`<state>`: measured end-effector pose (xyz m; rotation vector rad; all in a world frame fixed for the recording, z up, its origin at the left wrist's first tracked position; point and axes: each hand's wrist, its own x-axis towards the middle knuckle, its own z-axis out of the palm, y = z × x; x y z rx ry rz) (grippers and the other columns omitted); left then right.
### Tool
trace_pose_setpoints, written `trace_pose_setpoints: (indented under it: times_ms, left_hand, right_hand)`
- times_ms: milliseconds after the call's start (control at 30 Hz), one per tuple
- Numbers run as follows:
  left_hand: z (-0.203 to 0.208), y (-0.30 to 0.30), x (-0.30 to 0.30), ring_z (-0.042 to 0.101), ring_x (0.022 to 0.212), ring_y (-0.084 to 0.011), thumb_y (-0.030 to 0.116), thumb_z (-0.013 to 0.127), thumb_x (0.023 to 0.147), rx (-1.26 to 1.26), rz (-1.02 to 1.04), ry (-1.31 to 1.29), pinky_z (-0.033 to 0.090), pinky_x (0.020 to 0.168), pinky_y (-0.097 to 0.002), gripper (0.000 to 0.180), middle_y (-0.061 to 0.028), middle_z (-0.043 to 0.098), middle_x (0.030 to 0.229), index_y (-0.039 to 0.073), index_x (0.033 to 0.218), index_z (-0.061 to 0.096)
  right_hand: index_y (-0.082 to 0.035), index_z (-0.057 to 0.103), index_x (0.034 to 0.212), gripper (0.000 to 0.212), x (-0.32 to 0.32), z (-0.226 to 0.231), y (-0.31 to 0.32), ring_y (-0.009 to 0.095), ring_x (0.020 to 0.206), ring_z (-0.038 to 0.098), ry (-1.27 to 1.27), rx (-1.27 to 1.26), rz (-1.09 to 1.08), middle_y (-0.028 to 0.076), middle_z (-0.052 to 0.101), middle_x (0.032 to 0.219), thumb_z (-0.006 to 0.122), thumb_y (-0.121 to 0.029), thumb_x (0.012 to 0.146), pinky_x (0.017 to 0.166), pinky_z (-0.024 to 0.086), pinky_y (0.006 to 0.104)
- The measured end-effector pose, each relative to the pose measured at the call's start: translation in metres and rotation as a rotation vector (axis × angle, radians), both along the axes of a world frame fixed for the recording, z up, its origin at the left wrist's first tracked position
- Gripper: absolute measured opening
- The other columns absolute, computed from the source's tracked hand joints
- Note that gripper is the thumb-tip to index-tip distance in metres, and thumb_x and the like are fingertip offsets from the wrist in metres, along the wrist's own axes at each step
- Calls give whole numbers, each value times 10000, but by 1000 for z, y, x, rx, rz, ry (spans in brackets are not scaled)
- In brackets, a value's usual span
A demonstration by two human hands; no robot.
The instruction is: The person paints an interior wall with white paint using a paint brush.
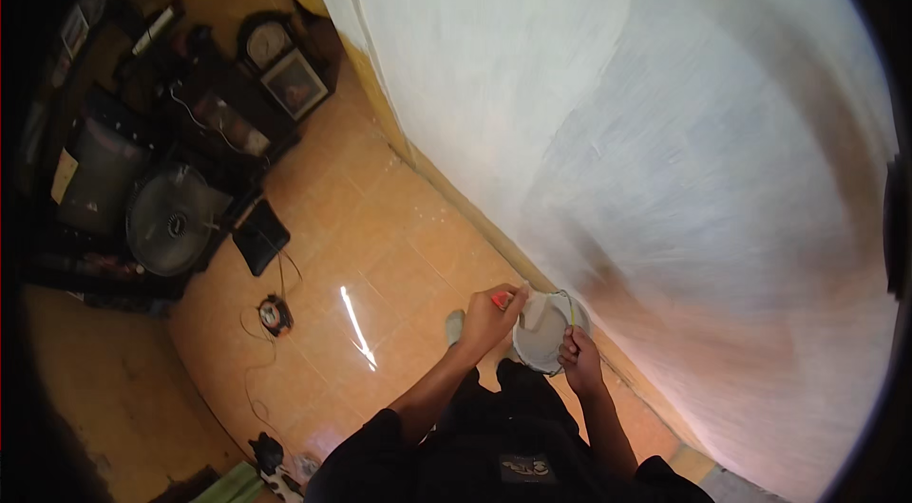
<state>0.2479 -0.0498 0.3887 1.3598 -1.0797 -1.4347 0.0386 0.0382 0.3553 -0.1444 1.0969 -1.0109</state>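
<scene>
Wall: whitish streaky coat is covering most of the wall [494, 104], upper middle to right of frame; brown-toned areas [722, 337] are showing lower right, shadow or thin cover, cannot tell. Judging it partway: broad area looking done, darker parts maybe lacking.
Bucket: round bucket [532, 367] is standing at the wall's foot, lower middle of frame; pale mix [543, 343] is filling some of it, so material is remaining.
Left hand: left hand [489, 318] is gripping a red-handled tool [502, 299], fingers curled tight; its pale flat end is hanging over the bucket; brush or scraper, cannot tell.
Right hand: right hand [579, 358] is pinching a thin yellow-green piece [572, 315] at the bucket's right side, fingers closed; stick or bucket handle, unclear.
Floor: orange tiled floor [328, 256] is running through middle of frame.
Left side: grey round fan [173, 218] is sitting mid-left, clock [266, 42] is standing upper left.
</scene>
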Motion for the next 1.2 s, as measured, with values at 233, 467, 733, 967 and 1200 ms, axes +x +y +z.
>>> trace_pose_setpoints:
  times_ms: [233,467,733,967,1200]
  left_hand:
    - [52,-13,-4,580,557,-410,312,634,874,-299,-297,-468,453,502,-450,375,-215,562,568,7,657,614]
    - [73,-40,4,569,584,-436,303,623,866,-427,-326,-552,447,516,-480,385,-243,544,581,-4,637,577]
    - [131,-59,-2,567,593,-444,251,612,856,-517,-368,-668,462,539,-477,324,-244,556,594,-10,666,585]
    - [136,-58,-18,571,585,-430,222,621,844,-627,-429,-635,458,541,-472,290,-228,558,587,3,658,584]
    - [137,-61,-25,574,582,-423,213,623,836,-633,-423,-694,460,537,-469,290,-223,561,585,13,630,589]
  right_hand:
    - [-78,509,1018,209,32,90,-21,35,517,300,-27,-134,-18,-58,364,667,419,-267,1013,477,242,193]
    - [-52,532,1116,332,50,138,-39,35,550,296,-36,-275,-1,-55,376,724,416,-344,1010,510,263,196]
    - [-16,529,1139,547,46,202,-68,29,518,252,-96,-380,157,-47,353,721,326,-507,1009,452,215,176]
    - [10,525,1148,619,42,233,-76,26,514,228,-58,-448,210,-51,340,722,305,-548,996,430,195,169]
    - [19,519,1159,636,38,243,-82,25,507,227,-65,-503,220,-53,342,722,326,-562,986,423,181,167]
